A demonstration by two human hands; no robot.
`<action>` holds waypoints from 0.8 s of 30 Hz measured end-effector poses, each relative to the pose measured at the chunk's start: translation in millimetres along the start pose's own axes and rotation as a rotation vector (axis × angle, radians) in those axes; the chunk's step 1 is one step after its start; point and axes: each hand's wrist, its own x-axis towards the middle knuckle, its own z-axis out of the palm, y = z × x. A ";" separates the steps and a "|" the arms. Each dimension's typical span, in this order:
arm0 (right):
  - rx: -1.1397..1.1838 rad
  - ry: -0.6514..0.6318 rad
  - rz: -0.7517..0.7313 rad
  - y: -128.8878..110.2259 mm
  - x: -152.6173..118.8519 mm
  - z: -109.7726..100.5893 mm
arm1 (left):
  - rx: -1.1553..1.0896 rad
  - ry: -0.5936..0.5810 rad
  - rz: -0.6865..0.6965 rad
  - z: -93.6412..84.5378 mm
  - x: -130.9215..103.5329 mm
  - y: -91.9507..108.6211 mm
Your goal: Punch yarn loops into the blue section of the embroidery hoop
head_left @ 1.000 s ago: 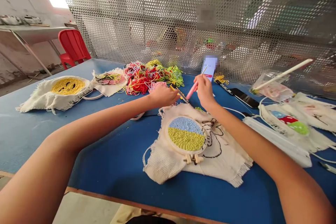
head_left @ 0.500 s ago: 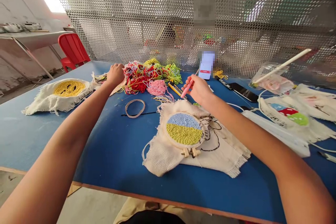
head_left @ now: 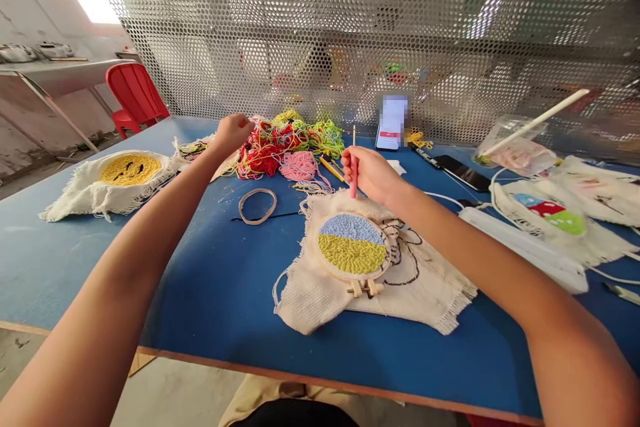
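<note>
My right hand [head_left: 370, 172] is closed around a pink-handled punch needle [head_left: 354, 177], held upright with its thin metal shaft pointing up. Below it lies a piece of cream cloth [head_left: 305, 293] in a round embroidery hoop [head_left: 353, 275], filled with looped blue yarn above and yellow-green below. A black line drawing shows on the cloth to the right. My left hand [head_left: 234, 133] is at the left edge of a tangled pile of coloured yarn [head_left: 263, 153], its fingers curled together. What those fingers pinch, if anything, is hidden.
A loose hoop ring [head_left: 257, 207] lies mid-table, and a yellow-faced hoop piece [head_left: 131, 168] at left. Behind stand a lit phone [head_left: 391, 123] and a perforated metal screen [head_left: 300, 27]. To the right are a dark phone [head_left: 463, 173], cables, a white box [head_left: 523, 250] and another embroidery [head_left: 550, 213].
My right hand has turned the punch needle from slanted to upright, bringing its metal shaft into view. My left hand has risen slightly and shifted right along the yarn pile.
</note>
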 end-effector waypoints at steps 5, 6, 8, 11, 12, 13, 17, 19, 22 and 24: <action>0.020 0.006 0.013 -4.9 -0.6 1.0 | -0.332 -0.138 0.062 -19.6 6.6 11.2; 0.024 0.008 0.017 -5.6 -1.0 1.2 | -0.350 -0.183 0.044 -21.8 8.4 11.7; 0.032 0.013 0.027 -6.5 -2.0 1.7 | -0.245 -0.225 -0.045 -22.5 11.7 10.0; 0.042 0.017 0.042 -6.2 -3.2 2.1 | -0.028 -0.204 -0.153 -14.2 14.1 1.5; 0.044 0.016 0.048 -6.0 -3.5 2.2 | 0.008 -0.209 -0.161 -10.0 13.9 -2.0; 0.046 0.014 0.051 -5.9 -3.8 2.2 | 0.042 -0.221 -0.162 -5.7 13.2 -5.2; 0.053 0.006 0.055 -7.0 -4.4 2.2 | 0.112 -0.265 -0.137 4.1 8.9 -10.3; 0.056 0.006 0.055 -8.1 -4.1 2.0 | 0.131 -0.245 -0.130 2.4 7.2 -7.1; 0.060 0.004 0.064 -9.2 -2.8 1.0 | 0.149 -0.176 -0.111 -6.4 6.6 3.3; 0.068 -0.001 0.083 -9.9 -2.1 0.2 | 0.148 -0.139 -0.083 -14.5 7.2 12.7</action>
